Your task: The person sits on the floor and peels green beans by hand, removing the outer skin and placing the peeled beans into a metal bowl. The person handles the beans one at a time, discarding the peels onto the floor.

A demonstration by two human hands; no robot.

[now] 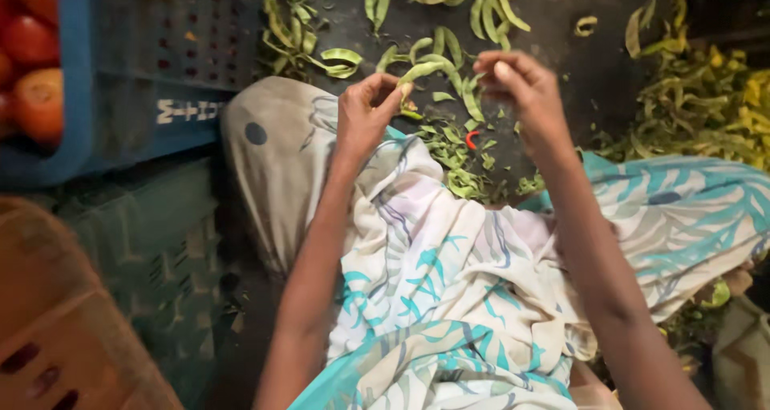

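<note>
The person is sitting low over a dark floor (577, 25), knees draped in a white and teal leaf-print cloth (449, 282). Both hands are working above the gap between the knees.

Left hand (365, 117): the thumb and forefinger are pinching the near end of a flat green pod (429, 67). The remaining fingers are curling into the palm.

Right hand (521, 89): the fingertips are bunching together at the pod's far end. Whether they are gripping the pod itself or a strip pulled from it cannot be told, because the hand is hiding the contact.

Pod: it is hanging in the air between the two hands, arching slightly, above a heap of green scraps (457, 157) lying on the floor between the knees. A small red piece (471, 140) is lying among the scraps.

Surroundings: loose pods (489, 9) are lying scattered on the floor beyond the hands. A denser pile of pods (706, 105), green turning yellow, is lying to the right. A blue crate (144, 73) is standing at the upper left with red tomatoes (32, 65) inside. A dark green crate (144, 249) is sitting below it, and an orange crate (64, 338) is filling the lower left corner.
</note>
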